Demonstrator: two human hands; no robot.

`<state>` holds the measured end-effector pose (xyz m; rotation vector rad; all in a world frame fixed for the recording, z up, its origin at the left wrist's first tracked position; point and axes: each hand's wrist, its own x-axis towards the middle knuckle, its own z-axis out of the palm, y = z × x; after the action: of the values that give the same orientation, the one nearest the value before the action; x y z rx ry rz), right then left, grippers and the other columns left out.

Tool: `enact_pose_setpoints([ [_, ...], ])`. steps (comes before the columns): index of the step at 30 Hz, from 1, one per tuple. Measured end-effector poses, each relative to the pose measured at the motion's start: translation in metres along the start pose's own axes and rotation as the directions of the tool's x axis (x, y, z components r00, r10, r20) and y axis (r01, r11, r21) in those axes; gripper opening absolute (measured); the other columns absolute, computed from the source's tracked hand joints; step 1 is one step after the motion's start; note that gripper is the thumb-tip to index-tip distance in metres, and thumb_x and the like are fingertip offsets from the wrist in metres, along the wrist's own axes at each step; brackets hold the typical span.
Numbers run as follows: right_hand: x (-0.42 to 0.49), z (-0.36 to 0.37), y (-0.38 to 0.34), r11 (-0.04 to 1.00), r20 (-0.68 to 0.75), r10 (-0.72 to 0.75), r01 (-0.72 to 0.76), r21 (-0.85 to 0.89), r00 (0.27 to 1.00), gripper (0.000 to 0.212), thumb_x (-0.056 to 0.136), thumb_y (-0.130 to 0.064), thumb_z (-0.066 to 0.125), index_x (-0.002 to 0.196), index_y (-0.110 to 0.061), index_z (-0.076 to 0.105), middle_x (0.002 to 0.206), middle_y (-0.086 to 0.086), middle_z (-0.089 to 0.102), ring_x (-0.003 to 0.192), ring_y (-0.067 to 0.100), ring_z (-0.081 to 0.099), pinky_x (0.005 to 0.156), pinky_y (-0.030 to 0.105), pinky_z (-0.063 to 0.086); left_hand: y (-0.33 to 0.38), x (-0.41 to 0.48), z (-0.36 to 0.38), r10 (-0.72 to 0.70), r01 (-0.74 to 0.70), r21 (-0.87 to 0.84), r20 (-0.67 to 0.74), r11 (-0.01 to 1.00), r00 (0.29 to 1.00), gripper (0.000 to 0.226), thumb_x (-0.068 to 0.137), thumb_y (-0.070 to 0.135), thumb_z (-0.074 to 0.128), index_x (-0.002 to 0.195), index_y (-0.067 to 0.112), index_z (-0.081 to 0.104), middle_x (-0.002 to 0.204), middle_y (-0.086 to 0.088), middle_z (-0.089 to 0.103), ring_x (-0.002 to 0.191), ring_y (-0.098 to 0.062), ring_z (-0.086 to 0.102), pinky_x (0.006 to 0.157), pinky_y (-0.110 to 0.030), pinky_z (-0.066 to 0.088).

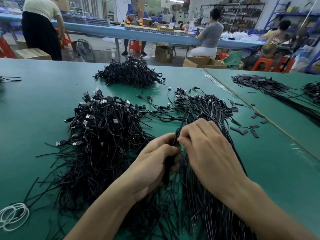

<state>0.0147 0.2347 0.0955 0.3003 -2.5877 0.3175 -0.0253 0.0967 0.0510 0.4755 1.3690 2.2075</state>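
At the near left edge of the green table (34,101) lay a coil of white cord (13,216). Right of it sat a big heap of black leads (103,132), their plugs pointing to the far side and their bare ends fanning out toward us. A second heap (131,73) lay beyond it, near the table's far edge.

Near the middle, our left hand (152,163) was curled round a thin black cable (176,141), holding it upright just above the heaps. Our right hand (207,146) touched the left, its fingertips pinching the same cable a little higher up; its thumb was hidden from view.

Under and beyond the right hand a loose spread of leads (207,108) stretched far and near. To its right, short black sleeves (254,126) were scattered, and a pile of them (259,84) lay at the far right.
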Motion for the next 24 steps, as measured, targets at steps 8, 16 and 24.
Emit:
enact_pose_setpoints([
  [8, -0.001, 0.011, 0.000, 0.815, -0.035, 0.235, -0.177, 0.552, 0.971, 0.013, 0.097, -0.023, 0.060, 0.087, -0.030, 0.058, 0.080, -0.015, 0.058, 0.076, 0.000, 0.056, 0.066, 0.011, 0.041, -0.007, 0.000, -0.011, 0.626, -0.209, 0.792, -0.260, 0.574, 0.735, 0.023, 0.081, 0.048, 0.069, 0.101, 0.044, 0.060, 0.092, 0.015, 0.051, 0.081, 0.004, 0.050, 0.070, -0.012, 0.044],
  [16, 0.000, 0.022, -0.010, 0.497, 0.131, 0.190, -0.210, 0.842, 0.973, 0.015, 0.097, -0.011, 0.060, 0.087, -0.018, 0.069, 0.083, -0.010, 0.071, 0.082, 0.000, 0.065, 0.075, 0.014, 0.049, 0.005, -0.002, -0.001, 0.477, -0.346, 0.430, -0.246, 0.834, 0.844, 0.032, 0.100, 0.003, 0.053, 0.122, 0.024, 0.064, 0.088, -0.007, 0.075, 0.083, -0.022, 0.072, 0.072, -0.023, 0.058],
  [24, 0.002, 0.016, -0.003, 0.483, 0.241, 0.152, -0.285, 0.828, 0.959, 0.012, 0.095, -0.022, 0.061, 0.087, -0.021, 0.070, 0.072, -0.010, 0.069, 0.066, -0.005, 0.058, 0.062, 0.011, 0.047, 0.015, -0.009, 0.003, 0.432, -0.422, 0.093, -0.179, 0.902, 0.884, 0.040, 0.099, 0.038, 0.038, 0.085, 0.030, 0.075, 0.091, -0.005, 0.076, 0.101, -0.023, 0.069, 0.088, -0.028, 0.052],
])
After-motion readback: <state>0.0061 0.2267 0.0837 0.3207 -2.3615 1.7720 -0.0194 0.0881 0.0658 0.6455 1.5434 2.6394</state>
